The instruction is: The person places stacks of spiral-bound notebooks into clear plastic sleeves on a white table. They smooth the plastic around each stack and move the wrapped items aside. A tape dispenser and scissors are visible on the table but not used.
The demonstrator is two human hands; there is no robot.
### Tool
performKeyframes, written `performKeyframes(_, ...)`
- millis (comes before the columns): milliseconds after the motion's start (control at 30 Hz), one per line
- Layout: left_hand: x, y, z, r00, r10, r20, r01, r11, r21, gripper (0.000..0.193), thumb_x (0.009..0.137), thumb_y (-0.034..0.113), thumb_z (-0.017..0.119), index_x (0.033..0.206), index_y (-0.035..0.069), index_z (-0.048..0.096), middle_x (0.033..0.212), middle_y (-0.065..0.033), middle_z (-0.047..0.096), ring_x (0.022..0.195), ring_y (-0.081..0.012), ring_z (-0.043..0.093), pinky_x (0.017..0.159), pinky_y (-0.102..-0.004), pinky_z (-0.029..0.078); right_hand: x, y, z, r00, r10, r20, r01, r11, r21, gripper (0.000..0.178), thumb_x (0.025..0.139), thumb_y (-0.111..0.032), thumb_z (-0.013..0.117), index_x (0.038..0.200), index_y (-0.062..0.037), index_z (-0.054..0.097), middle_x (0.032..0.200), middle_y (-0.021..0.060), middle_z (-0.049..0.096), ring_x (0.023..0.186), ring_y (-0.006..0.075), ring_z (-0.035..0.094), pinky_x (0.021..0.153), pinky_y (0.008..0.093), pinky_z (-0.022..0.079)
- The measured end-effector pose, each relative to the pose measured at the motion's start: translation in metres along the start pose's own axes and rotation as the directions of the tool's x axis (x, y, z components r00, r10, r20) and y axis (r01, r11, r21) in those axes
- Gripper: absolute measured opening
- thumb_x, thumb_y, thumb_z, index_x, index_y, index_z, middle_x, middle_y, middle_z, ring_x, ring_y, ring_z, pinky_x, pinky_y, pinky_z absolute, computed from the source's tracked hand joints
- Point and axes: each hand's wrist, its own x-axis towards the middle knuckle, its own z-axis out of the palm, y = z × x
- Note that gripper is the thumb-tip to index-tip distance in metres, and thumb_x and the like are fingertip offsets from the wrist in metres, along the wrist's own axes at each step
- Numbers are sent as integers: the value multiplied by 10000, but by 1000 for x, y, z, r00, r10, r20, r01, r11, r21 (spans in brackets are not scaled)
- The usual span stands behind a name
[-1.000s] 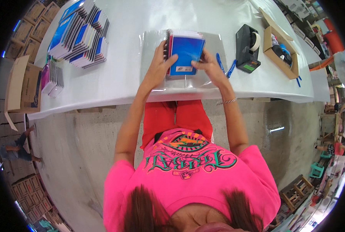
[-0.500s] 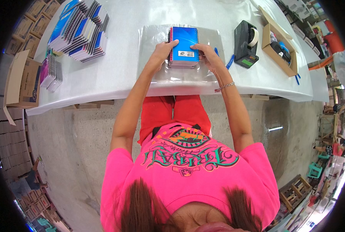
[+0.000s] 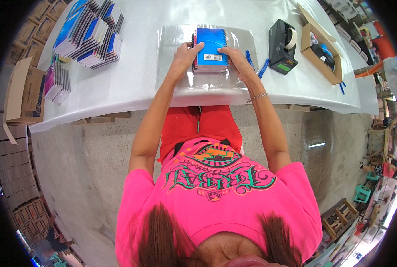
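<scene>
A stack of spiral notebooks (image 3: 211,41) with a blue cover on top rests on a clear plastic sheet (image 3: 174,40) at the middle of the table. My left hand (image 3: 185,57) grips the stack's left side, its thumb on the top cover. From the right, my right hand (image 3: 236,58) closes on the other side, thumb also on the cover. The fingers under both thumbs are partly hidden by the stack. A white label shows near the cover's lower edge. Pinkish-red and black bindings stick out along the left side.
Piled spiral notebooks (image 3: 91,38) stand at the table's far left, with purple-covered ones (image 3: 58,82) nearer. Beside them is an open carton (image 3: 31,91). To the right are a blue cutter (image 3: 263,68), a black tape dispenser (image 3: 282,49) and an open cardboard box (image 3: 320,55) of supplies.
Both hands still hold the notebook stack, which sits nearly where it was. My right fingers lie slightly differently against its side. The whole view has shifted slightly.
</scene>
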Motion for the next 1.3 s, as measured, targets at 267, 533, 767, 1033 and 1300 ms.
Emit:
performKeyframes(267,11,-9,-4,1000,5,7,-6,994,109,785,834,506,661,1236,-153,517,1111,-279,621,1076,-341,607,971,-393,448,11,17,-6,999,-51,-5,51,999,19,505,879,-311,619,1139,120,590,1057,184,659,1010,222,604,918,329,438)
performKeyframes(533,-71,63,33,769,634,-87,-570,741,356,236,858,170,690,1064,55,680,931,-134,599,895,-262,600,798,-370,478,-47,8,-87,868,-429,-250,22,536,-844,358,896,-308,627,1132,-39,650,1031,283,624,968,401,606,849,433,486)
performKeyframes(767,-82,41,120,826,531,188,-554,708,438,273,833,180,700,1055,23,674,911,-178,636,894,-347,641,782,-414,493,-49,52,-85,773,-450,-448,-97,614,-783,260,854,-229,674,1032,-39,680,896,243,650,873,400,641,768,462,496)
performKeyframes(1033,-64,30,121,839,504,206,-541,733,412,117,882,81,590,918,-20,543,886,-224,604,878,-413,605,759,-473,470,-61,43,-78,618,-603,-504,84,689,-720,225,816,-93,629,1014,7,668,790,185,635,720,317,622,687,423,477)
performKeyframes(1300,-100,72,93,909,417,26,-390,826,406,99,925,86,533,954,9,477,890,-209,607,833,-398,611,686,-465,469,-55,56,-81,621,-626,-472,35,623,-782,245,834,-135,651,1042,-8,675,823,173,603,736,299,581,711,416,466)
